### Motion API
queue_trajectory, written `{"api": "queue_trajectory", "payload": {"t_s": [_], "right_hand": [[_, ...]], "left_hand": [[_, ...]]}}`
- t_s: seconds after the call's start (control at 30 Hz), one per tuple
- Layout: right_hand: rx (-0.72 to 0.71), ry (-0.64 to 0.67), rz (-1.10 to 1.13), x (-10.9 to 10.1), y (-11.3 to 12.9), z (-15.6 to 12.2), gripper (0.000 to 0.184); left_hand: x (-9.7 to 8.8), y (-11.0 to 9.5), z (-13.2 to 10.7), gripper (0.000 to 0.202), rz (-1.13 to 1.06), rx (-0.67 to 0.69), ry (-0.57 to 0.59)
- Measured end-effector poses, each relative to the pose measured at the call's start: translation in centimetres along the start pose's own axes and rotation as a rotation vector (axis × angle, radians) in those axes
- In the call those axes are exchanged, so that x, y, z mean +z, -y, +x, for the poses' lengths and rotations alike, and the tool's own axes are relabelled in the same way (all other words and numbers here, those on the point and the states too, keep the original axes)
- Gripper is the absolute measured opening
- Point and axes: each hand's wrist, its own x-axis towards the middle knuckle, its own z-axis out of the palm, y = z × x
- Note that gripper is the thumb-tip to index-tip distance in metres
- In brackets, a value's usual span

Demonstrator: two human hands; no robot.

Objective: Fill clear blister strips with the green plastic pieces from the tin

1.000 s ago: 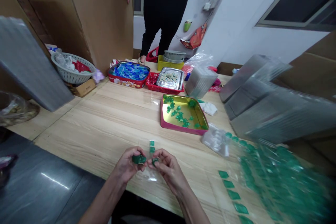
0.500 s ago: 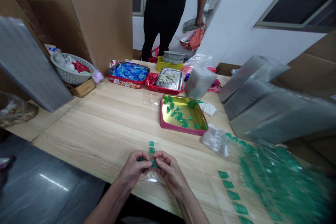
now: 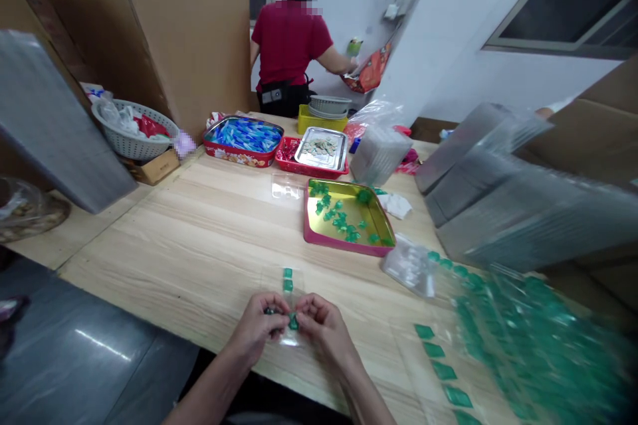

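We're seeing the left hand (image 3: pixel 256 325) and right hand (image 3: pixel 323 331) pressing in close together, fingertips pinching a small green piece (image 3: pixel 293 322) on a clear plastic strip (image 3: pixel 299 279), working it tight and steady, just in front of the pink tray (image 3: pixel 343 250).

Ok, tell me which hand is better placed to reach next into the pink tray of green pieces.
Right hand, probably: it sits nearer the pink tray and its green pieces than the left hand. Both are pinching at a green piece on clear plastic.
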Motion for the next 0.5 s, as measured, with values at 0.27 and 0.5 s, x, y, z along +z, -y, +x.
{"api": "queue_trajectory", "payload": {"t_s": [0.27, 0.5], "right_hand": [[-0.278, -0.145, -0.484, 0.1, -0.3, 2.8, 0.003], [-0.326, -0.164, -0.921, 1.3, -0.2, 3.4, 0.013]], "left_hand": [[-0.5, -0.6, 3.0, 0.011, 0.545, 0.332, -0.175], [0.1, -0.8, 3.7, 0.014, 0.610, 0.327, -0.247]]}}
